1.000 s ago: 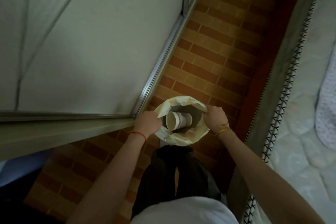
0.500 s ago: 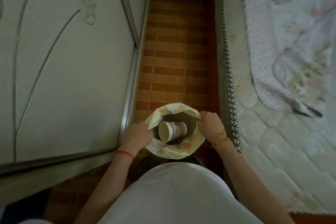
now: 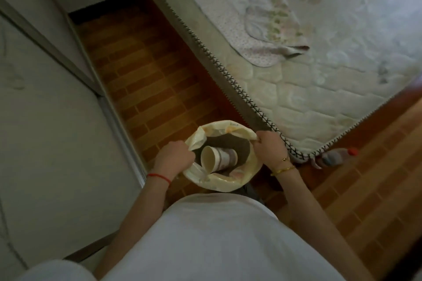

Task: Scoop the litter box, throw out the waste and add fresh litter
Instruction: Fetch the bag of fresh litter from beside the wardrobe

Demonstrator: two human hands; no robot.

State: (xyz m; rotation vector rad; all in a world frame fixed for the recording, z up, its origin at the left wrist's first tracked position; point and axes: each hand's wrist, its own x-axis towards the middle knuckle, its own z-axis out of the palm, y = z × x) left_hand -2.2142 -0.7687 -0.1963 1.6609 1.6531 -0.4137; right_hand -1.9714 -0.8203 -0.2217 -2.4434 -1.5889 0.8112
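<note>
A pale yellow litter bag (image 3: 219, 181) hangs open in front of my body, above the brick-patterned floor. My left hand (image 3: 174, 158) grips its left rim and my right hand (image 3: 269, 146) grips its right rim, holding the mouth wide. Inside, a paper cup (image 3: 218, 158) lies on its side on dark grey litter (image 3: 235, 142). No litter box or scoop is in view.
A white sliding wardrobe door (image 3: 57, 132) runs along the left. A mattress (image 3: 308, 98) with a blanket (image 3: 262, 18) fills the right, its corner close to my right hand. A plastic bottle with a red cap (image 3: 338, 155) lies on the floor by that corner. Between them runs a narrow floor strip (image 3: 148, 70).
The view has swung to the right, bringing the mattress corner and the bottle into sight. Both hands keep their grip on the bag rim; the cup lies the same way.
</note>
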